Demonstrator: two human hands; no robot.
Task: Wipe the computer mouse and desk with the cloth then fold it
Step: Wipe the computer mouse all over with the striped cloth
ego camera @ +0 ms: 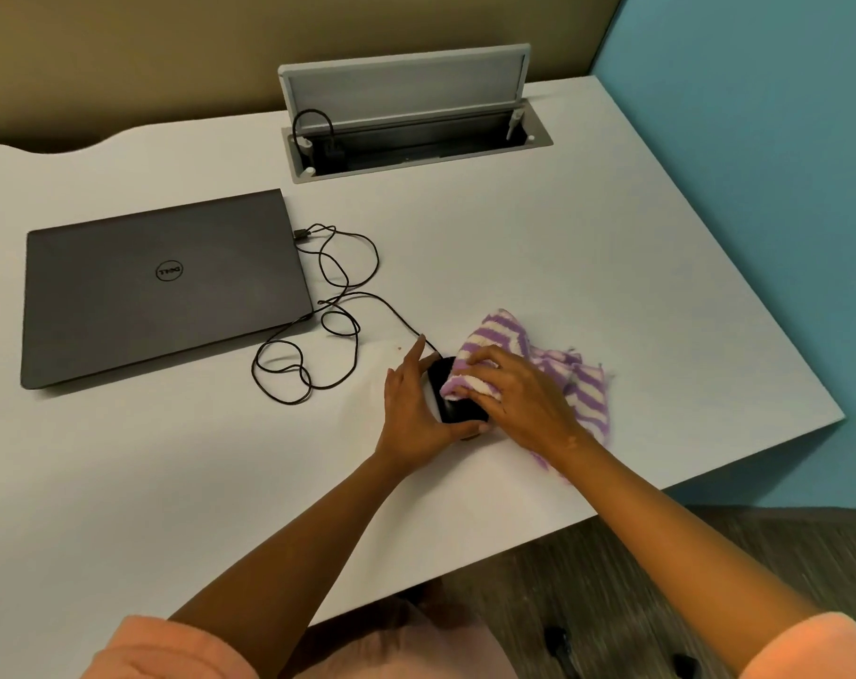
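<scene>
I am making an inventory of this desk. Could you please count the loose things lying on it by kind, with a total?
Laptop, closed: 1
Computer mouse, black, held by the left hand: 1
Cloth, purple and white stripes, under the right hand: 1
Mouse cable, black: 1
Total: 4

"dell" logo in ring, on closed laptop [161, 286] lid.

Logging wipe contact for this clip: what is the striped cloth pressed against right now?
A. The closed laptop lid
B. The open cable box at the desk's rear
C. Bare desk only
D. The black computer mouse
D: the right hand presses the cloth onto the mouse, which the left hand steadies.
</scene>
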